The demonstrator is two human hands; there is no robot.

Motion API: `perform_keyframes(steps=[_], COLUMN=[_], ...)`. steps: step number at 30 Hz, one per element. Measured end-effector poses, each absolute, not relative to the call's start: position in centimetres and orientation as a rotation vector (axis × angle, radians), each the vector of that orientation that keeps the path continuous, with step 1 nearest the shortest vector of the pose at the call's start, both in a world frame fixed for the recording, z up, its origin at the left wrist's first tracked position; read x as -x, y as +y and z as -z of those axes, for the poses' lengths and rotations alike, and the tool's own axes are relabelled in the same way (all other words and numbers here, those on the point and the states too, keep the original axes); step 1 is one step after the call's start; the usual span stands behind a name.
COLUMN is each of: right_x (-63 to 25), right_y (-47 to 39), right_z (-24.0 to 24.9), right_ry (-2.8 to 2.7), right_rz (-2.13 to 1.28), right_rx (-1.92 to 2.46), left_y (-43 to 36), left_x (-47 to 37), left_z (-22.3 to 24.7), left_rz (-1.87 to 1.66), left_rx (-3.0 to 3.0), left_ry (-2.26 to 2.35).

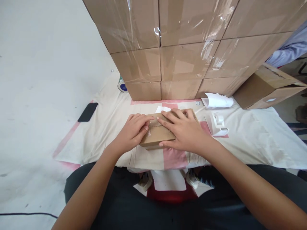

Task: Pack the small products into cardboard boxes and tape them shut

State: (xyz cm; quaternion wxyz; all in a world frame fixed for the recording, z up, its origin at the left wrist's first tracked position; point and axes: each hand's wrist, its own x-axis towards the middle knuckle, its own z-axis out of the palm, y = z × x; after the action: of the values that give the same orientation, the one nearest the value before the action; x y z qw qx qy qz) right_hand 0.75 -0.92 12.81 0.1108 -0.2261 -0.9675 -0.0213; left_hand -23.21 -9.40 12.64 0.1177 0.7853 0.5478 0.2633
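A small brown cardboard box (157, 135) lies on the cloth-covered surface in front of me. My left hand (134, 129) is at its left end, thumb and index finger close together by a bit of clear tape; whether they pinch it is hard to make out. My right hand (183, 129) lies over the box's right part with its fingers spread on the top. A piece of white paper (163, 109) shows just behind the box. To the right stands a white tape dispenser (217, 125).
Stacked, film-wrapped cartons (183, 64) rise behind the box. A black phone (88, 112) and a can (122, 87) are to the left. Rolled white paper (218, 100) and a larger carton (266, 88) sit right. Someone's blue-grey sleeve (291, 46) shows at the right edge.
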Motion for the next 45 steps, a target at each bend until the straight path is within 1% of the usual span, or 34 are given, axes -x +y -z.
perform_keyframes(steps=[6,14,16,20,22,24,27,29,33,36,40,42,45], right_x=[-0.7,-0.6,-0.6,-0.6,-0.6,-0.6,-0.4,-0.3,-1.5,-4.4,-7.5,-7.6,-6.2], right_y=[-1.0,-1.0,-1.0,-1.0,-0.9,-1.0,-1.2,-1.3,-0.4,1.2,1.8,0.5,-2.4], right_z=[-12.7,-12.9,-12.9,-12.9,-12.8,-12.6,-12.5,-12.7,-13.7,-13.2,-10.2,-8.3,-6.1], right_ry=[-2.825,-2.817,-2.827,-2.831,-2.825,-2.818,-2.809,-2.806,-2.76,-2.677,-2.536,-2.492,-2.444], right_rz=[0.054,0.066,0.065,0.056,0.058,0.063,0.065,0.044,-0.073,-0.193,-0.608,-0.704,-0.734], right_rx=[0.661,0.658,0.662,0.676,0.68,0.683,0.696,0.705,0.748,0.832,0.721,0.681,0.624], left_y=[-8.9,-8.5,-8.3,-7.5,-7.1,-7.1,-7.5,-7.9,-8.2,-7.9,-7.6,-7.7,-8.3], left_x=[22.9,23.2,23.3,23.3,23.3,23.5,23.9,23.9,23.8,24.8,27.4,28.7,30.4], left_z=[-12.6,-12.4,-11.7,-9.7,-9.2,-9.3,-9.9,-9.9,-8.7,-7.8,-7.5,-7.7,-8.1], left_rz=[-0.695,-0.529,-0.598,-0.957,-1.086,-1.094,-0.97,-0.956,-1.115,-1.202,-1.277,-1.283,-1.227], left_rx=[-2.414,-2.353,-2.216,-1.757,-1.622,-1.6,-1.602,-1.546,-1.408,-1.339,-1.236,-1.218,-1.252], left_ry=[1.663,1.745,1.776,1.638,1.563,1.527,1.498,1.481,1.511,1.53,1.41,1.404,1.466])
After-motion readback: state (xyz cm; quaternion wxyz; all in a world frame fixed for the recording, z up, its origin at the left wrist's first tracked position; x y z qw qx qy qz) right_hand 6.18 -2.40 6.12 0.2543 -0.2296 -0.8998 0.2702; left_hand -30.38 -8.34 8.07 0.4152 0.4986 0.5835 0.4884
